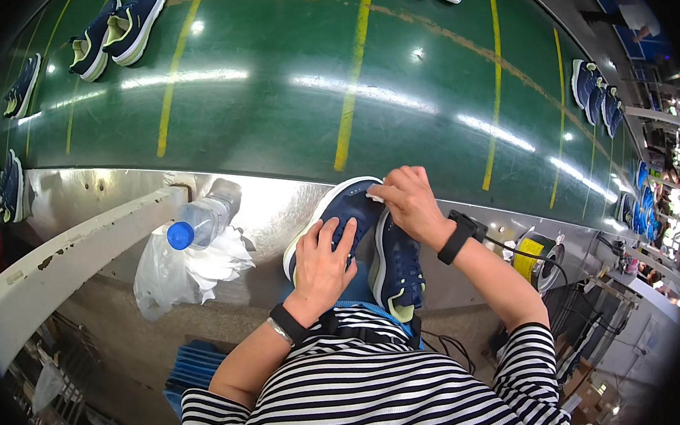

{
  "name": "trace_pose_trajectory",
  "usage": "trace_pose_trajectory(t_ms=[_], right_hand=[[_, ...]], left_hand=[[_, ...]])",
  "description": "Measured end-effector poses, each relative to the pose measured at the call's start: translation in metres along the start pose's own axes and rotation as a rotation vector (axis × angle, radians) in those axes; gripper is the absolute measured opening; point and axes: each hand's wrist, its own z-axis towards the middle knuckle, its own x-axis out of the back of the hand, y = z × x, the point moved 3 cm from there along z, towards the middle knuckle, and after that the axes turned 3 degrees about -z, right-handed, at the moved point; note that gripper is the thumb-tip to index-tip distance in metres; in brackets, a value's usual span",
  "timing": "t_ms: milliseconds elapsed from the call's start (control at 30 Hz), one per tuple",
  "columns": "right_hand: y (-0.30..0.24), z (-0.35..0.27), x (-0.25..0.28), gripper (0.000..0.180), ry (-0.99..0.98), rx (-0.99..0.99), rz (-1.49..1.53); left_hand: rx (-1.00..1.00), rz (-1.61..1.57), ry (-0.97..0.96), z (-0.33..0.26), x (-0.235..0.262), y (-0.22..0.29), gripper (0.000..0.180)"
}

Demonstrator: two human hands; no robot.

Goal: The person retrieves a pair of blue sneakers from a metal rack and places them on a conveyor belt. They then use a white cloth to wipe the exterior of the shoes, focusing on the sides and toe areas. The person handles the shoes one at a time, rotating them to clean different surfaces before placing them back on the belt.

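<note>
A navy sneaker point(350, 204) with a white sole is tilted against the metal ledge at the conveyor's near edge, toe pointing away from me. My left hand point(322, 266) grips it, fingers bent over the laced upper. A small white wad, perhaps cloth or tissue, is pinched in my right hand point(408, 200) and presses on the toe. Beside this shoe, on its right, a second navy sneaker point(398, 265) with a pale green lining lies in front of my body, touching neither hand's fingertips as far as I can see.
The green conveyor point(268, 114) with yellow lines carries several pairs of navy shoes point(122, 30). To my left are a bottle with a blue cap point(180, 235), a plastic bag of white sheets point(193, 276) and a curved white rail point(79, 241). A yellow-labelled round device point(533, 259) stands right.
</note>
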Motion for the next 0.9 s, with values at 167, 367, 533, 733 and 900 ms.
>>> trace_pose_trajectory(t_ms=[167, 367, 533, 733, 900], right_hand=[[0.002, -0.007, -0.001, 0.025, -0.106, 0.016, -0.103], [0.014, -0.037, 0.025, 0.022, -0.022, -0.284, 0.074], [-0.002, -0.018, 0.001, 0.019, 0.121, -0.210, 0.056], [0.022, -0.047, -0.002, 0.018, -0.092, -0.330, 0.187], [0.063, -0.112, 0.066, 0.018, 0.280, -0.811, 0.692]], left_hand=[[-0.016, 0.004, 0.010, 0.001, -0.002, -0.001, 0.071], [-0.021, 0.021, 0.035, -0.004, -0.003, -0.004, 0.072], [-0.047, 0.020, 0.022, 0.000, -0.002, 0.000, 0.072], [-0.040, 0.021, 0.012, -0.003, -0.006, -0.001, 0.072], [-0.061, 0.047, 0.016, -0.003, -0.004, 0.002, 0.073]])
